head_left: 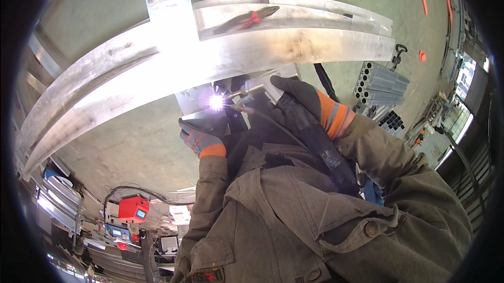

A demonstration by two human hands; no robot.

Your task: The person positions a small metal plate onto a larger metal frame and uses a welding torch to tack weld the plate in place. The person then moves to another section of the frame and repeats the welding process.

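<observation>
a welding torch (pixel 262 94) is gripped in the right hand (pixel 299 99), whose gloved fingers are wrapped closed around the handle; its black hose (pixel 320 146) is led back along the right forearm. the torch nozzle is pointed to the left of that hand, and a bright arc (pixel 216 102) is seen at its tip, just under the long metal beam (pixel 210 60). the left hand (pixel 199 138), in a grey glove with an orange cuff, is held below and slightly left of the arc, closed on the edge of a small dark metal plate (pixel 210 120); the exact grip cannot be told. red-handled pliers (pixel 247 20) are laid on top of the beam, well above both hands. a red machine (pixel 133 208) is seen on the floor at lower left.
</observation>
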